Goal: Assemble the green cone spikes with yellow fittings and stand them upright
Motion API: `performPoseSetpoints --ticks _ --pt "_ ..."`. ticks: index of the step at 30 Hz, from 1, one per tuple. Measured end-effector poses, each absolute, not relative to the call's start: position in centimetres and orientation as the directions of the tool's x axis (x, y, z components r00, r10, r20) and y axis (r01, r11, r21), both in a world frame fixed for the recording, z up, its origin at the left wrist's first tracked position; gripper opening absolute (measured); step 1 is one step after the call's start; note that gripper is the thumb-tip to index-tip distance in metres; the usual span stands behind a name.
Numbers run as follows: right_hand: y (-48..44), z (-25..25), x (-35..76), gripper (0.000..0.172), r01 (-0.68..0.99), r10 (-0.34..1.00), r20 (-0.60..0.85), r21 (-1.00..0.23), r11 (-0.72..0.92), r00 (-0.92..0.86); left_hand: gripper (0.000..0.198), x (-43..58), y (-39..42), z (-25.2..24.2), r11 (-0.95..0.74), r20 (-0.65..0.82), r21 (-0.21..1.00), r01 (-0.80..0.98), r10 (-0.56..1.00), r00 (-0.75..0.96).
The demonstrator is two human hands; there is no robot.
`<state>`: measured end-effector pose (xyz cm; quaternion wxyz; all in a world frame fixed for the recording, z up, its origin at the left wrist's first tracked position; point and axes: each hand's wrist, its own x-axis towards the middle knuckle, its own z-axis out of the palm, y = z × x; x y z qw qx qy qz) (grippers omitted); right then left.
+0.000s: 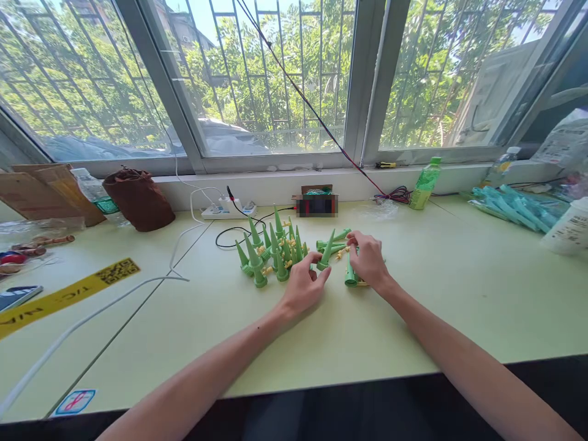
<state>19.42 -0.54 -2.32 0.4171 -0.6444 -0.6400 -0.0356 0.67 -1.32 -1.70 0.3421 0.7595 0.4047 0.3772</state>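
Observation:
My left hand (303,285) is closed, thumb and fingers around the base of a green plastic watering spike (327,250) that stands point up. To its left, several more green spikes (255,263) are upright in a cluster, with small yellow valve pieces (267,270) among them. My right hand (368,258) is closed in a pinch above some green spikes lying on their sides; whatever is between its fingertips is too small to make out. One lying spike (351,277) shows its open round end beside that hand. Loose yellow pieces (340,252) lie between my hands.
A pale green table (459,294) runs along the window. Behind the spikes are a power strip (228,210), a black cable and a blurred device (316,205). A green bottle (425,184) and teal plastic packets (514,207) sit rightward; a brown bag (138,199) and white cable (92,315) leftward.

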Motion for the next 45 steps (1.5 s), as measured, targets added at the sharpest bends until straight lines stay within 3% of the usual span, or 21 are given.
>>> performPoseSetpoints --ticks 7,13,18,33,45 --pt "0.0 -2.4 20.7 0.027 0.887 0.803 0.572 -0.442 0.131 0.167 0.031 0.8 -1.5 -1.6 -0.429 0.281 0.837 0.34 0.869 0.407" --pt "-0.2 -1.9 20.8 0.012 0.901 0.86 0.506 -0.401 0.168 0.065 0.028 0.8 -1.4 -1.9 -0.453 0.309 0.833 0.317 0.857 0.412" --pt "-0.8 -1.3 20.3 0.009 0.906 0.892 0.452 -0.389 0.167 0.029 0.025 0.9 -1.4 -1.9 -0.467 0.317 0.833 0.297 0.843 0.435" --pt "-0.9 -1.4 19.8 0.016 0.936 0.949 0.314 -0.342 0.084 0.03 0.023 1.0 -1.6 -2.0 -0.478 0.317 0.83 0.286 0.828 0.462" --pt "-0.8 -1.9 19.8 0.016 0.901 0.948 0.317 -0.404 0.157 -0.023 0.024 0.9 -1.6 -1.8 -0.478 0.319 0.832 0.283 0.828 0.461"
